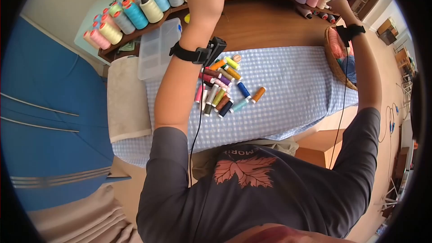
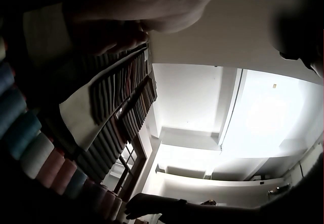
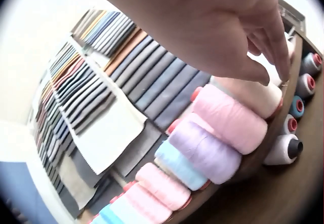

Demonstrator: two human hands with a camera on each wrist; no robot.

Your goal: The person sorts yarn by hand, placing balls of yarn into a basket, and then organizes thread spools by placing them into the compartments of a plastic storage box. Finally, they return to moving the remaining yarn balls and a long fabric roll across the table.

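My left hand (image 1: 204, 0) is raised over the back shelf, its fingers cut off by the head view's top edge. Dark in the left wrist view, that hand (image 2: 136, 11) is bent in front of hanging fabric swatches (image 2: 109, 90); what its fingers hold is hidden. My right hand (image 3: 217, 26) reaches into the thread cones at the shelf's right end. Its thumb and fingers curl about a white thread cone (image 3: 271, 69), mostly covered by the hand. Close below are a cream cone (image 3: 248, 95), a pink cone (image 3: 230, 117) and a lilac cone (image 3: 205, 150).
Small colored thread spools (image 1: 220, 85) lie loose on a blue checked cloth (image 1: 292, 76). A clear plastic box (image 1: 157, 49) and a folded beige towel (image 1: 128, 99) lie at left, a yarn basket (image 1: 333, 58) at right. More thread cones (image 1: 135, 13) line the curved shelf.
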